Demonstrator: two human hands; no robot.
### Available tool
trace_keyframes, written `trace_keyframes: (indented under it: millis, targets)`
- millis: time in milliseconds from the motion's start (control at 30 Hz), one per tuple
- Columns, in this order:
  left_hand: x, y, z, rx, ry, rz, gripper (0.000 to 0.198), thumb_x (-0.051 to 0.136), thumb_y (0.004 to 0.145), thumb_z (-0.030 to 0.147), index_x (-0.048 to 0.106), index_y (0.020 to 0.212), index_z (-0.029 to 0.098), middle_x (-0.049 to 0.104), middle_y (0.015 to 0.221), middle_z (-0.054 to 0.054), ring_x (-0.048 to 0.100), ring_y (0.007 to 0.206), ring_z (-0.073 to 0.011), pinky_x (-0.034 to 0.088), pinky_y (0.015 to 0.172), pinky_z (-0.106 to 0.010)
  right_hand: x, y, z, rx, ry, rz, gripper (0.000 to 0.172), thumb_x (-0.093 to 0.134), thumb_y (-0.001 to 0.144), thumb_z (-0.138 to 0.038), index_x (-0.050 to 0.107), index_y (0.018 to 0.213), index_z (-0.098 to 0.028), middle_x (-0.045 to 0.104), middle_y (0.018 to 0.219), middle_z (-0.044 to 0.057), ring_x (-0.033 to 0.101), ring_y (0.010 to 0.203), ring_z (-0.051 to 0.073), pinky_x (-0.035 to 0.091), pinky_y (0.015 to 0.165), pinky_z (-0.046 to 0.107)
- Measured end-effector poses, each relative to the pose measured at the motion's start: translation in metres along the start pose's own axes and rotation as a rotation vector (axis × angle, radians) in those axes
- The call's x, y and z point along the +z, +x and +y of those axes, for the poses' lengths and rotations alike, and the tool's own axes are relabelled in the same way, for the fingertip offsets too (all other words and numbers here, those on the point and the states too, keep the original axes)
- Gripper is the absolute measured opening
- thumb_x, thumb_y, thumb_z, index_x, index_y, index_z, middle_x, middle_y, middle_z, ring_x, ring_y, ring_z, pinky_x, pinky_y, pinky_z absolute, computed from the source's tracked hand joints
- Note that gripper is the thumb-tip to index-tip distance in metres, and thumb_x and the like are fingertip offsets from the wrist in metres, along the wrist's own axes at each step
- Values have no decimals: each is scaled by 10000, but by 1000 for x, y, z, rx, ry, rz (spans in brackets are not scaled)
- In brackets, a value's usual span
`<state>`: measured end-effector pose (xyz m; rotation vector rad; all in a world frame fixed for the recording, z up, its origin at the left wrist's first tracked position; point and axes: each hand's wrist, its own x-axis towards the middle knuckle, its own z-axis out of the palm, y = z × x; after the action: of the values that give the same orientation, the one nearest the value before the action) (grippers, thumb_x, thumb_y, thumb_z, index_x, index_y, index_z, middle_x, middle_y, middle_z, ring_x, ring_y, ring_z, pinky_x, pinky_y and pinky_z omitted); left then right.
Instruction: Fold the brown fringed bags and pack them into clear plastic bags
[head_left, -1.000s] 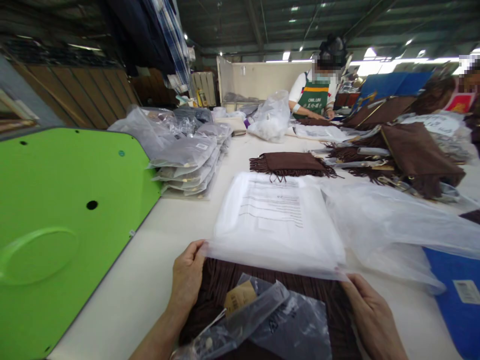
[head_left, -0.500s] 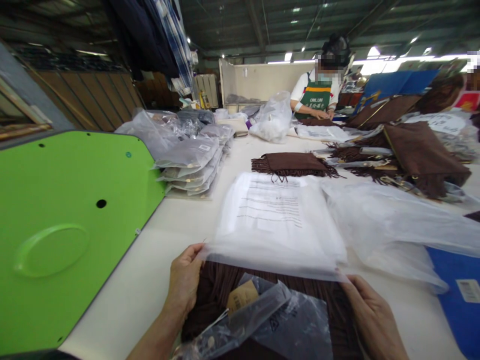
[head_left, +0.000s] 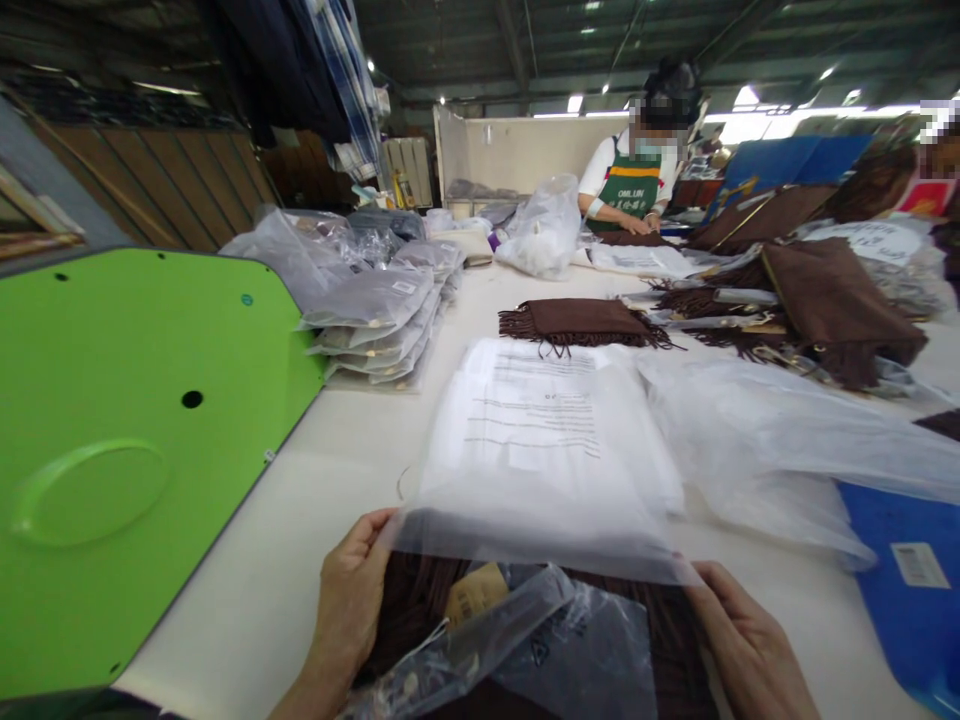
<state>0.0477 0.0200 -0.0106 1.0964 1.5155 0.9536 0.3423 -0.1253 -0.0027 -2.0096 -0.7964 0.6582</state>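
Observation:
My left hand [head_left: 352, 580] pinches the left corner of a translucent plastic bag's [head_left: 540, 545] near edge. At the opposite corner my right hand [head_left: 739, 625] has its fingers closed on the same edge. Printed text shows on the white stack of bags under it. The bag's edge lies over the far part of a dark brown fringed bag [head_left: 420, 590] between my hands. On the fringed bag rest a kraft paper tag [head_left: 476, 595] and a small clear plastic sleeve [head_left: 577, 640]. My fingertips are partly hidden by the plastic.
A green panel [head_left: 112, 350] stands on the left beside a stack of packed grey bags [head_left: 375, 320]. Another brown fringed bag [head_left: 581, 322] lies beyond. Loose plastic bags [head_left: 757, 430], a blue panel [head_left: 900, 590] and piled brown bags [head_left: 844, 300] are right. A co-worker [head_left: 630, 190] works across the table.
The near edge of the plastic bag has come toward me, covering more of the fringed bag. Both hands have moved slightly nearer and kept their hold. The view has shifted a little.

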Motion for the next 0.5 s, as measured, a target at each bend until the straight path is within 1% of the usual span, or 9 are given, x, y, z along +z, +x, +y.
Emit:
trace_keyframes:
  millis: [67, 167, 233, 367, 433, 500]
  targets:
    - [-2, -3, -2, 20, 52, 13, 461, 635, 672, 532, 626, 979, 188, 695, 791, 8, 631, 793, -195, 488, 661, -247, -1, -3, 4, -10, -17, -17, 430, 478, 700, -644, 595, 745, -233, 582, 618, -28, 565, 627, 156, 461, 551, 202]
    - [-3, -5, -1, 22, 48, -16, 486, 623, 686, 538, 613, 1029, 194, 698, 854, 0, 632, 816, -199, 490, 681, -253, -2, -5, 11, -19, -38, -41, 421, 464, 738, -629, 595, 797, -233, 580, 623, -30, 577, 665, 159, 459, 554, 189]
    - [-2, -6, 1, 44, 64, -24, 500, 613, 688, 549, 610, 1033, 187, 697, 872, -9, 631, 810, -196, 489, 687, -252, -2, -5, 14, -29, -54, -36, 408, 462, 751, -618, 596, 805, -235, 581, 620, -33, 576, 654, 155, 456, 545, 182]
    - [-2, -7, 6, 119, 178, -6, 534, 571, 671, 600, 629, 988, 175, 702, 833, -23, 632, 743, -200, 497, 659, -262, -1, -5, 21, -81, -74, -14, 386, 475, 751, -604, 604, 788, -242, 583, 594, -36, 574, 606, 146, 449, 519, 172]
    - [-3, -8, 8, 157, 258, 11, 522, 540, 665, 612, 649, 948, 187, 707, 849, -25, 634, 768, -211, 502, 689, -273, 0, -7, 22, -86, -93, 6, 397, 464, 752, -614, 607, 794, -246, 584, 587, -36, 575, 600, 143, 444, 514, 168]
    - [-6, -9, 9, 186, 330, 29, 501, 507, 662, 612, 668, 909, 207, 711, 888, -23, 635, 835, -224, 502, 753, -283, 2, -13, 21, -70, -111, 38, 416, 440, 763, -627, 605, 812, -249, 602, 609, -32, 577, 606, 140, 439, 520, 167]
